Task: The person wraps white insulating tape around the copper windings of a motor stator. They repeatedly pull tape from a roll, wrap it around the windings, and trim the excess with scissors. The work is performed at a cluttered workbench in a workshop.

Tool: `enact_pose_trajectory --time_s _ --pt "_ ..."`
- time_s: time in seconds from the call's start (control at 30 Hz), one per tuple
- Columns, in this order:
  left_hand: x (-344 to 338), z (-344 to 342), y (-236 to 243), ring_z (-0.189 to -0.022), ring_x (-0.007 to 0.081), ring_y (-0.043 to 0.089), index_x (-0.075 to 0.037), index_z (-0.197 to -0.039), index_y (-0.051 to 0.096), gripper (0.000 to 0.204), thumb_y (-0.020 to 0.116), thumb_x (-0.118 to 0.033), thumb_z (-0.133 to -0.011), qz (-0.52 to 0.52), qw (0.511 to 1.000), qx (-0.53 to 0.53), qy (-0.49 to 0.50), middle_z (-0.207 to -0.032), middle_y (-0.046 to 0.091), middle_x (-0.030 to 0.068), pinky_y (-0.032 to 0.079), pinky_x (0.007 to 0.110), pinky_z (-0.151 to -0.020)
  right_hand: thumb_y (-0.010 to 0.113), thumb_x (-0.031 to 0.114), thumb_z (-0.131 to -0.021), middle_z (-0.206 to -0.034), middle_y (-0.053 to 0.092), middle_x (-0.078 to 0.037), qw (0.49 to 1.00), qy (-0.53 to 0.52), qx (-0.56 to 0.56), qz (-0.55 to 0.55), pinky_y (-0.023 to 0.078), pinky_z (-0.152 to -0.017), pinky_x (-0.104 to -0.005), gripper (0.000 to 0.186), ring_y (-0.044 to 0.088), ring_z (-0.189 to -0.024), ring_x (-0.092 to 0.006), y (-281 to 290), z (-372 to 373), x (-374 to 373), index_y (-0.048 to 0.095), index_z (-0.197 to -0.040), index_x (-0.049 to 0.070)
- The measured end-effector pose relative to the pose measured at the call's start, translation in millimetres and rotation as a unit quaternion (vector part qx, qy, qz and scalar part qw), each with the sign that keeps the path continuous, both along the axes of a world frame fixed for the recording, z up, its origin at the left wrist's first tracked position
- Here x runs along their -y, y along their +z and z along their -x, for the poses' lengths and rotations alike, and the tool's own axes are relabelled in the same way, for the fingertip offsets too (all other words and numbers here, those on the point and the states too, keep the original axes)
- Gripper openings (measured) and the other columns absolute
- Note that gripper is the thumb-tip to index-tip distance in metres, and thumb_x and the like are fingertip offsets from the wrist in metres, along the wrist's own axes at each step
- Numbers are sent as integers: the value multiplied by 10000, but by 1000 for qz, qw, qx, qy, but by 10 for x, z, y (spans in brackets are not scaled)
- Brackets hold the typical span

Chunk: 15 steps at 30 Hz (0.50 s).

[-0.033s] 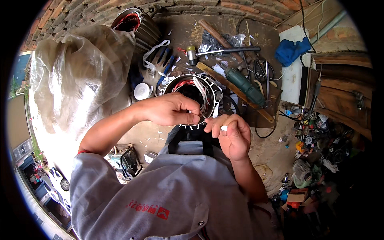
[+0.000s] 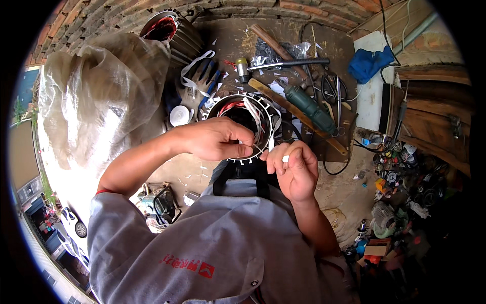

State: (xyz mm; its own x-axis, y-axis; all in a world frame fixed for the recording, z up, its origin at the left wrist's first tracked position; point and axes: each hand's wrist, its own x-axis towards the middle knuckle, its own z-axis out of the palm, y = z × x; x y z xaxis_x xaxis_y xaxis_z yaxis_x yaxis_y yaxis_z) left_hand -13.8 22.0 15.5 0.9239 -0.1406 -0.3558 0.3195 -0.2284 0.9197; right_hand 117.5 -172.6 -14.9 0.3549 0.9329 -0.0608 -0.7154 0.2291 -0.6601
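A round motor stator (image 2: 271, 110) with white slot liners round its rim and red and white wires (image 2: 234, 105) inside sits at the middle. My left hand (image 2: 220, 139) is over its near edge, thumb and forefinger closed on a thin strand. My right hand (image 2: 293, 169) is just right of it, fingers curled, with a small white piece (image 2: 285, 158) between them; the strand runs toward its fingertips. A white tape roll (image 2: 179, 115), a work glove (image 2: 197, 86) and a white strap (image 2: 206, 55) lie left of the stator.
A hammer (image 2: 288, 63), wooden bars (image 2: 266, 88), a green power tool (image 2: 309, 106) and scissors lie on the worktop (image 2: 223, 35). A second stator (image 2: 179, 43) stands behind. Plastic sheeting (image 2: 101, 96) is left; a blue cloth (image 2: 367, 66) and piled parts (image 2: 385, 218) are right.
My right hand has shifted very slightly up, its fingers a little more curled. My left hand is in nearly the same place.
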Motion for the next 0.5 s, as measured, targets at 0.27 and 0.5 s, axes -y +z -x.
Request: enact_pose_trajectory --time_s 0.27,0.5 --pt "-48 -108 6 -786 277 637 -96 -828 592 104 659 -173 -846 -265 957 65 -99 -823 621 44 473 421 -609 589 133 -985 -606 445 37 962 -59 227 137 304 -494 -234 273 351 -560 -43 -143 -13 114 526 -753 2" --pt "-28 -192 -9 -763 269 643 -98 -814 581 120 655 -186 -852 -301 948 61 -88 -803 621 26 479 409 -579 592 112 -975 -597 437 18 950 -31 264 165 318 -494 -239 273 356 -555 -54 2 -97 116 500 -737 12"
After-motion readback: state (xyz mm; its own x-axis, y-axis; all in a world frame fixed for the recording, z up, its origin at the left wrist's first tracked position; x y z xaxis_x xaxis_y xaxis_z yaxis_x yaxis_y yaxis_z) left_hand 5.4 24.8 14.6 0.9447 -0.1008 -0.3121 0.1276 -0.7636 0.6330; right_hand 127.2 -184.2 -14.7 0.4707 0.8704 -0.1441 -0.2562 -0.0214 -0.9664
